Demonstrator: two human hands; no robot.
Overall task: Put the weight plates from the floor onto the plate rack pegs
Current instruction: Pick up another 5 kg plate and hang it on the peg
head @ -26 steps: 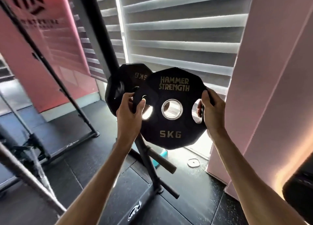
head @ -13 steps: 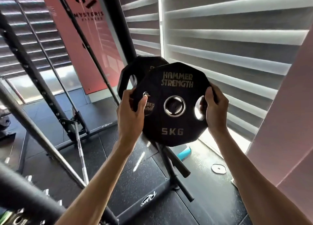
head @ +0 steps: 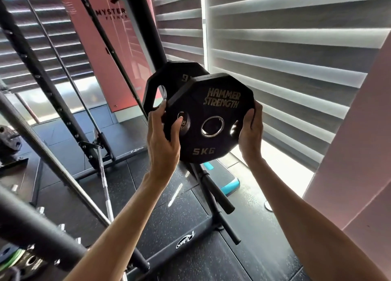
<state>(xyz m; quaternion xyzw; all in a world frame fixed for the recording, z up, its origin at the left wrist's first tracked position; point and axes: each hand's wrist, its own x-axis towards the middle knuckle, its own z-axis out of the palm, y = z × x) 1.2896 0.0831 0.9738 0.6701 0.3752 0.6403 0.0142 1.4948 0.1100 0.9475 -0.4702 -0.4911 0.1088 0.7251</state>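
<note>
I hold a black 5 kg weight plate (head: 220, 136) marked Hammer Strength upright at chest height. My left hand (head: 163, 136) grips its left edge, fingers curled into the left grip hole. My right hand (head: 250, 130) grips its right edge at the other hole. Just behind it, a second black plate (head: 169, 84) hangs on the plate rack (head: 211, 198), whose upper peg is hidden by the plates. A bare lower peg (head: 218, 194) sticks out below the held plate.
The rack's black post (head: 148, 26) rises behind the plates. A squat rack upright (head: 42, 79) and a barbell (head: 103, 175) stand at left. A teal-edged step (head: 228, 183) and a small silver disc (head: 268, 205) lie on the rubber floor. A pink wall (head: 359, 132) is close on the right.
The view has swung left and closer to the rack. The plate in my hands has moved nearer the hanging plate, with the same two-handed grip.
</note>
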